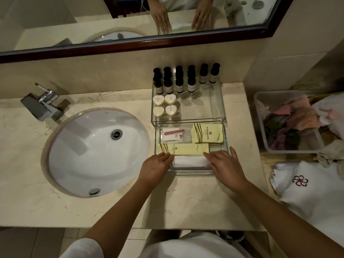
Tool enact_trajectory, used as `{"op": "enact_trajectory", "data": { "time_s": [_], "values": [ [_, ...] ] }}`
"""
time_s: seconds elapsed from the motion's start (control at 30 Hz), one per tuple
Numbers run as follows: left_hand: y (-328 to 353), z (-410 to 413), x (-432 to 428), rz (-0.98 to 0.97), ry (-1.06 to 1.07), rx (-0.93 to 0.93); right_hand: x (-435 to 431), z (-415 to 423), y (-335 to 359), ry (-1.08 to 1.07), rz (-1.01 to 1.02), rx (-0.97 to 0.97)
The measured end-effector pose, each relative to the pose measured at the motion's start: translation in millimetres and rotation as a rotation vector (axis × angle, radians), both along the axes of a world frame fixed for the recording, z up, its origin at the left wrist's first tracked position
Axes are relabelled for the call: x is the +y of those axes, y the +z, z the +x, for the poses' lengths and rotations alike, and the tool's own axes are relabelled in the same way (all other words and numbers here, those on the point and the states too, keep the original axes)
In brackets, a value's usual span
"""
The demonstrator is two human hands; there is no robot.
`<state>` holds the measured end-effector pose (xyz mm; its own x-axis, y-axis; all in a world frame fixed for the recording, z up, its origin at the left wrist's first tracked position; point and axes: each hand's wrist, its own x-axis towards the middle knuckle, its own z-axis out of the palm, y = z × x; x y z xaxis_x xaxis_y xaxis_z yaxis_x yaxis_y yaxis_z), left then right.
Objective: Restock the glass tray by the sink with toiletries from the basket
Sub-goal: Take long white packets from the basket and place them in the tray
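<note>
Glass tray [189, 173] at 3 o'clock of sink [83, 155], white packet [189, 161] along its 6 o'clock wall, left hand [156, 164] on packet's 9 o'clock end, right hand [225, 162] on 3 o'clock end, fingers straight, held together, basket [259, 123] farther toward 3 o'clock.

Dim, warm light lay over the whole counter [28, 202]. The sink [96, 151] was the brightest patch, with a soft sheen on its white bowl, and the faucet [43, 104] threw a broad grey shadow across it! Right of the sink, the bottles [179, 84] dropped soft shadows rightward. Above the sink, the mirror frame [130, 44] bowed with wide-angle bend. Below the sink, the floor [28, 243] went murky.
</note>
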<state>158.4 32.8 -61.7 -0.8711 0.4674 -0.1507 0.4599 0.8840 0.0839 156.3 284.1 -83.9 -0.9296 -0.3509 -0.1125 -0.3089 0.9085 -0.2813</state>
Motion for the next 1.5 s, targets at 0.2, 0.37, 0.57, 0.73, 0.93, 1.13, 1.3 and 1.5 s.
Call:
{"op": "enact_trajectory", "data": {
  "time_s": [0.2, 0.37, 0.57, 0.73, 0.93, 1.13, 1.3, 1.5],
  "values": [
    [-5, 2, -1, -0.057, 0.014, -0.015, -4, 2, -2, -0.011, 0.039, 0.064],
    [-10, 4, 1, -0.083, 0.026, 0.033, -4, 4, -3, -0.042, 0.034, 0.03],
    [-5, 6, -1, -0.069, 0.026, 0.058, -1, -1, 14, -0.013, -0.047, -0.112],
    [4, 4, -6, -0.065, 0.009, 0.075, -1, -8, 27, -0.026, -0.098, -0.137],
    [17, 7, -13, -0.015, 0.101, 0.055, -2, -15, 40, -0.06, -0.209, -0.044],
    [35, 12, -36, -0.054, 0.399, -0.083, -2, -33, 55, -0.099, -0.163, -0.113],
    [34, 30, -35, -0.051, 0.537, -0.186, -24, -18, 54, 0.059, -0.044, -0.195],
    [38, 66, -47, -0.011, 0.657, -0.195, -60, -10, 65, 0.223, -0.005, -0.155]
  ]
}}
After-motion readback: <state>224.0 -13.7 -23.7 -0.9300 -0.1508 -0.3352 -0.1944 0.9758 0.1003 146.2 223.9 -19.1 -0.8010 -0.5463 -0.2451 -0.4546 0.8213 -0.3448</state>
